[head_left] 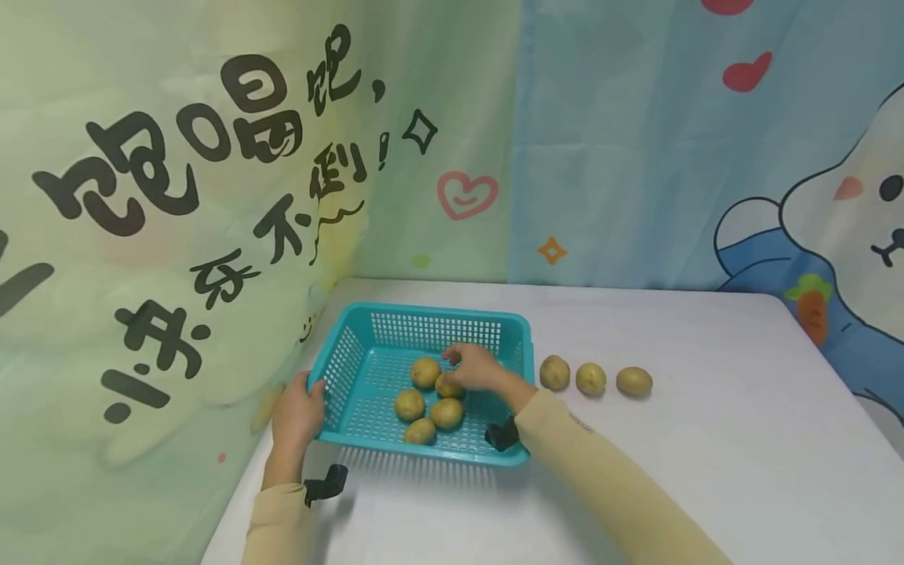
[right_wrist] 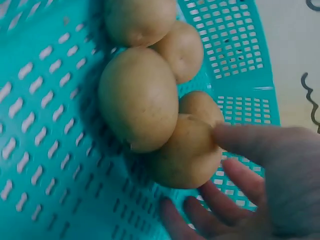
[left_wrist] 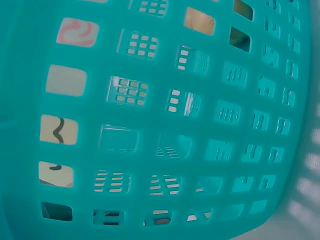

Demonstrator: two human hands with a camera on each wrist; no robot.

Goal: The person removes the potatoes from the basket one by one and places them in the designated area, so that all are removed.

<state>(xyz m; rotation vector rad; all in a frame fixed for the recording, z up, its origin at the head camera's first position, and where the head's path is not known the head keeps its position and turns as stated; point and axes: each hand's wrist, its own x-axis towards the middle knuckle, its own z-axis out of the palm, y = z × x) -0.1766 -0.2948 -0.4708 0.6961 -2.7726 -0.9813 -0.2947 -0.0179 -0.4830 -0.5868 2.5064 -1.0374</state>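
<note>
A turquoise plastic basket [head_left: 424, 453] with perforated walls stands on the table, holding several potatoes [head_left: 410, 405]. My left hand [head_left: 297, 412] grips its left rim; in the left wrist view only the basket's wall [left_wrist: 150, 115] shows, and the hand is out of sight. Inside the basket, my right hand [head_left: 476, 367] is at a potato [head_left: 450, 386] near the middle. From the right wrist, the thumb [right_wrist: 250, 140] lies against that potato's [right_wrist: 187, 155] edge. The other fingers [right_wrist: 217, 202] are spread beside it, not closed round it.
Right of the basket, three potatoes stand in a row: one by the wall [head_left: 554, 373], one in the middle [head_left: 591, 379], one farther right [head_left: 634, 381]. They rest on the white table [head_left: 720, 439]. A printed curtain [head_left: 452, 141] hangs behind and at the left.
</note>
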